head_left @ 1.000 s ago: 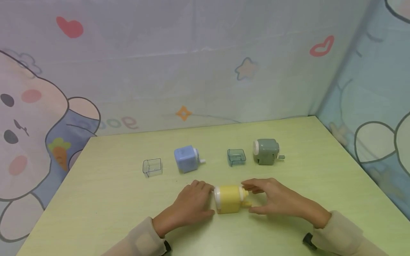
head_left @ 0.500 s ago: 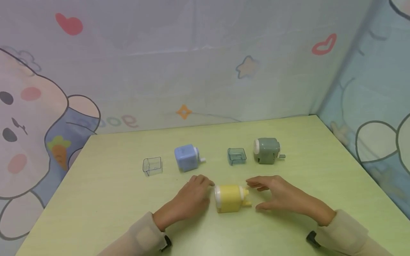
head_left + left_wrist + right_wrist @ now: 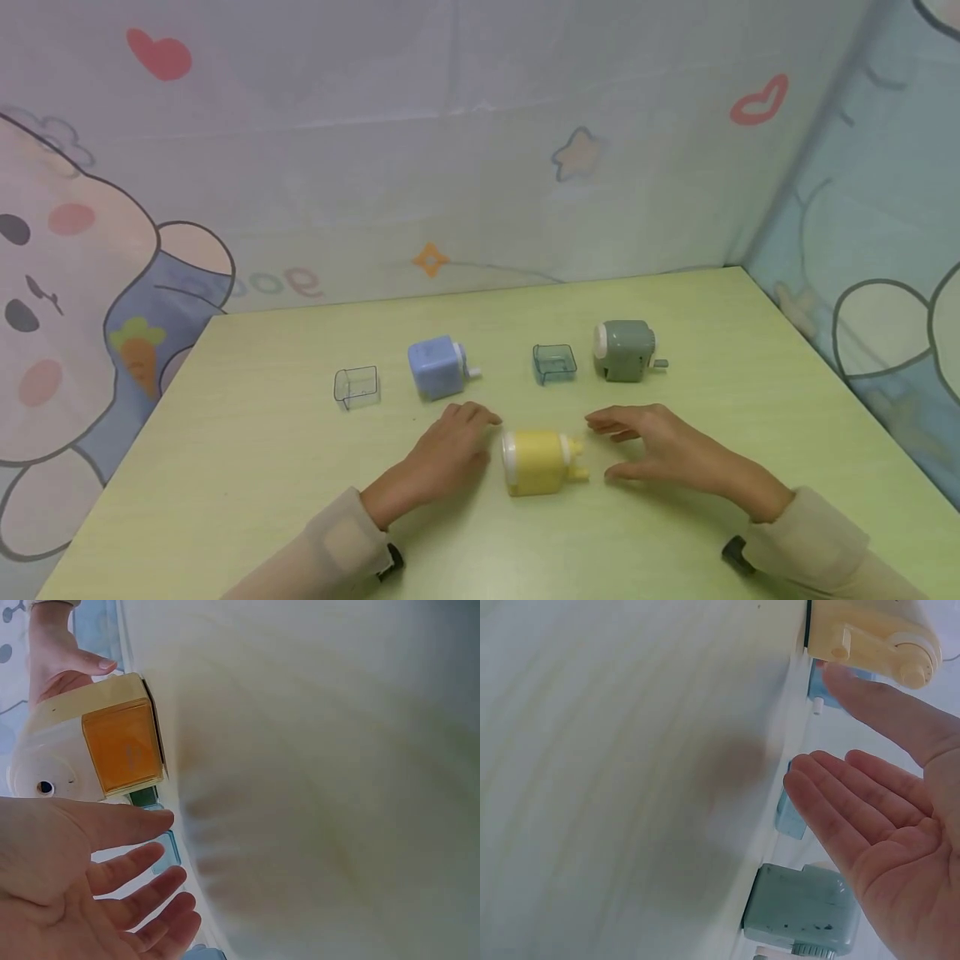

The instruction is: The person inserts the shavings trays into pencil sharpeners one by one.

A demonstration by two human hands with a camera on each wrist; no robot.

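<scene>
A yellow crank pencil sharpener [image 3: 537, 463] with a white front ring stands on the table between the two hands. My left hand [image 3: 447, 454] is just left of it, fingers relaxed and holding nothing. On the crank side, my right hand [image 3: 667, 446] hovers apart from the sharpener with loosely bent fingers. In the left wrist view the sharpener shows an orange see-through drawer [image 3: 124, 746] and a round pencil hole. The right wrist view shows its crank handle [image 3: 841, 643] beyond the thumb.
Behind the hands stand a blue crank sharpener [image 3: 437, 367] and a green one [image 3: 625, 350]. A clear drawer [image 3: 356, 387] lies left of the blue sharpener, and a green-tinted drawer [image 3: 554, 364] left of the green one. A printed cloth [image 3: 480, 200] hangs behind the table [image 3: 225, 467].
Both hands have drawn away from the yellow sharpener, the right to the right and the left slightly away from it. The sharpener has stayed in place on the table.
</scene>
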